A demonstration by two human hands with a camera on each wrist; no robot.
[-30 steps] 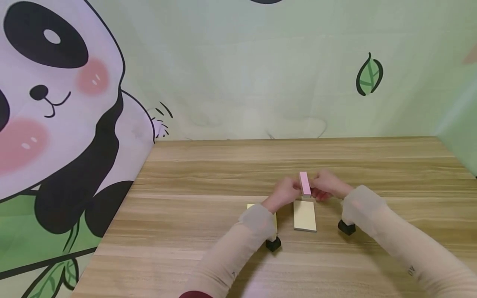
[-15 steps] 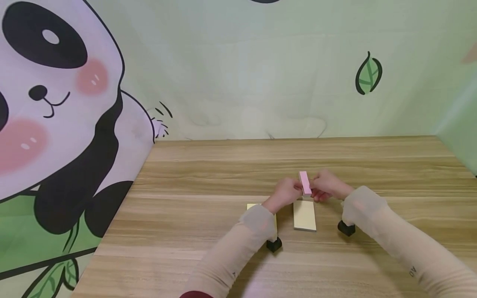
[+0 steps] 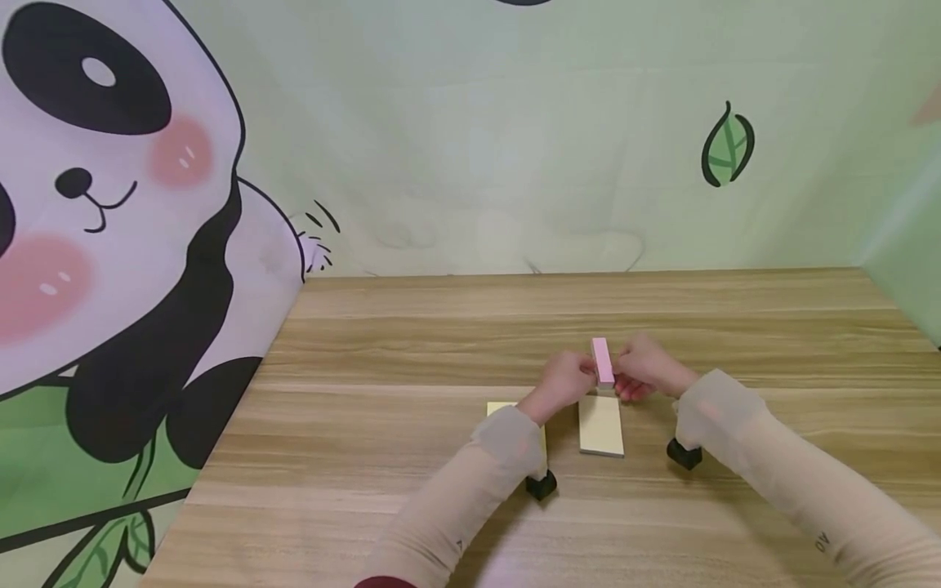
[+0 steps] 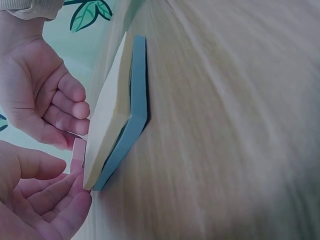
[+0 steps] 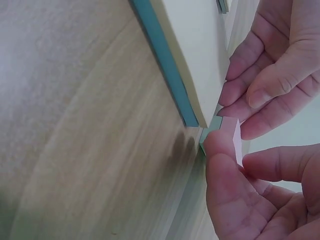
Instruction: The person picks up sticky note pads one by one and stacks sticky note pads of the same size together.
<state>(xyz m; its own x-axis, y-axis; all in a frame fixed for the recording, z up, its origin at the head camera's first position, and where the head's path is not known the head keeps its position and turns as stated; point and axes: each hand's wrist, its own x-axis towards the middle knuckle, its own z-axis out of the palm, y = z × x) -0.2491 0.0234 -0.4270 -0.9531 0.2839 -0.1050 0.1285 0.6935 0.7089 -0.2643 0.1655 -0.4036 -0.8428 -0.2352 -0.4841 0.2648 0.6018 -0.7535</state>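
A narrow pink block (image 3: pixel 601 363), much like a small sticky-note pad, lies between my hands in the head view. A green layer (image 5: pixel 210 131) shows beside it, low down, in the right wrist view. The fingertips of my left hand (image 3: pixel 562 380) touch its left side, with the thumb apart from it. Thumb and index finger of my right hand (image 3: pixel 650 365) pinch its other side. Just nearer to me lies a pale yellow pad (image 3: pixel 601 425), with a blue pad (image 4: pixel 139 75) directly beneath it.
Another yellow pad (image 3: pixel 497 406) lies to the left, mostly hidden under my left wrist. All of this rests on a wood-grain table (image 3: pixel 412 327). Behind it hangs a pale green cloth backdrop (image 3: pixel 470 147) printed with a panda.
Hardly anything differs. The pink block shifts very slightly left, then back right, between my fingers. Both hands stay in place beside it, and the yellow pads have not moved.
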